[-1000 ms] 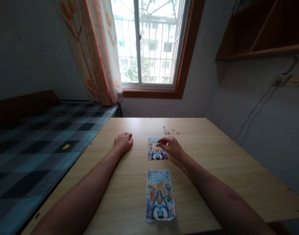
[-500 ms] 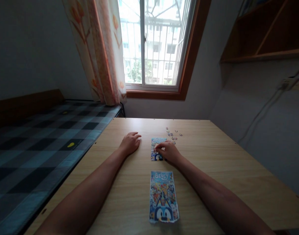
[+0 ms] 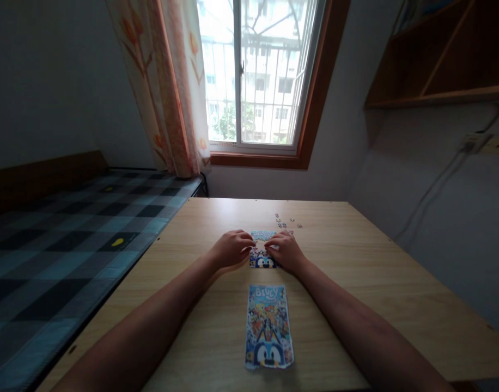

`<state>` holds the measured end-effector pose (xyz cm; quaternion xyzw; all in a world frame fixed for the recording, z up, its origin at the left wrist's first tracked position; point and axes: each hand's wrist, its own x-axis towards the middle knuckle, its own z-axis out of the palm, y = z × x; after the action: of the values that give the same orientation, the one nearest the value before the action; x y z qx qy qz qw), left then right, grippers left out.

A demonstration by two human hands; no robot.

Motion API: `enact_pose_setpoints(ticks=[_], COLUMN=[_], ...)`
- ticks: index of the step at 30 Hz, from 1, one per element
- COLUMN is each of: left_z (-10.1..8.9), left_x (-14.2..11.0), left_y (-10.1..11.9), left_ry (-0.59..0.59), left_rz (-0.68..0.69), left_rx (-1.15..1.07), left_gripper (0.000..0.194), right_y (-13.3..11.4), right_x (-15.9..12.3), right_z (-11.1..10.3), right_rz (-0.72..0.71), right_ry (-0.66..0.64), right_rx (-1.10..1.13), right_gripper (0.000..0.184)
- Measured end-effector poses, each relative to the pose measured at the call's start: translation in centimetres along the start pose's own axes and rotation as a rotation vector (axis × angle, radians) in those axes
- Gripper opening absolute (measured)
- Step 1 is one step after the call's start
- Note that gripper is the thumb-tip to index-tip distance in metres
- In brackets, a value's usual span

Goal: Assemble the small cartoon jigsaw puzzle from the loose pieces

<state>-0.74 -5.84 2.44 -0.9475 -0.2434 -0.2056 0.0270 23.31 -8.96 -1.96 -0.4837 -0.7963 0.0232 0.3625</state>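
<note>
Puzzle between both hands.

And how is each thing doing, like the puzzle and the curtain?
Puzzle, partly joined, gap in the middle
Loose pieces, scattered
Picture sheet, lying picture side up
Left hand, at puzzle's left edge
Right hand, over puzzle's right side
Curtain, pulled aside
Window, looks shut

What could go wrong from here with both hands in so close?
The left hand and right hand flank the puzzle, so a nudge could shift joined pieces around its unfilled middle. Loose pieces lie just beyond the right hand, so its knuckles might scatter them.
</note>
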Motion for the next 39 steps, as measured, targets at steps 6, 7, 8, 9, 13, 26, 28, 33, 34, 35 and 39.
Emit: enact_pose_setpoints(ticks=[6,7,8,9,13,26,28,33,34,35,39], left_z=[0.4,0.5,0.6,0.7,0.8,0.5,0.5,0.4,0.4,0.4,0.3], left_x=[-0.2,-0.3,-0.4,-0.5,-0.7,-0.7,-0.7,-0.7,-0.7,-0.7,-0.7], left_y=[0.1,0.1,0.1,0.1,0.4,0.5,0.4,0.4,0.4,0.4,0.5], left_ry=[-0.039,-0.031,-0.021,-0.010,0.004,-0.018,-0.020,-0.037,-0.038,-0.040,-0.054], left_rz=[-0.014,-0.024,-0.037,-0.051,-0.088,-0.046,-0.045,-0.063,-0.070,-0.074,-0.071], left_rx=[-0.058,-0.070,-0.083,-0.096,-0.146,-0.156,-0.152,-0.156,-0.157,-0.159,-0.173], left_gripper=[0.024,0.024,0.024,0.023,0.023,0.025,0.025,0.026,0.026,0.026,0.026], right_y=[-0.1,-0.1,-0.1,-0.2,-0.3,-0.7,-0.8,-1.0,-1.1,-1.2,-1.6], right_x=[-0.2,-0.2,-0.2,-0.2,-0.2,-0.6,-0.6,-0.7,-0.7,-0.7,-0.8], right_z=[0.1,0.1,0.1,0.1,0.1,0.1,0.1,-0.2,-0.2,-0.3,-0.5], right_rz=[-0.083,-0.097,-0.111,-0.124,-0.155,-0.137,-0.131,-0.125,-0.126,-0.127,-0.132], right_ry=[0.000,-0.006,-0.013,-0.019,-0.044,-0.053,-0.050,-0.069,-0.073,-0.076,-0.085], right_rx=[0.074,0.083,0.087,0.089,0.089,0.060,0.055,0.080,0.083,0.082,0.031], right_gripper=[0.009,0.009,0.009,0.009,0.010,0.011,0.011,0.012,0.013,0.013,0.013])
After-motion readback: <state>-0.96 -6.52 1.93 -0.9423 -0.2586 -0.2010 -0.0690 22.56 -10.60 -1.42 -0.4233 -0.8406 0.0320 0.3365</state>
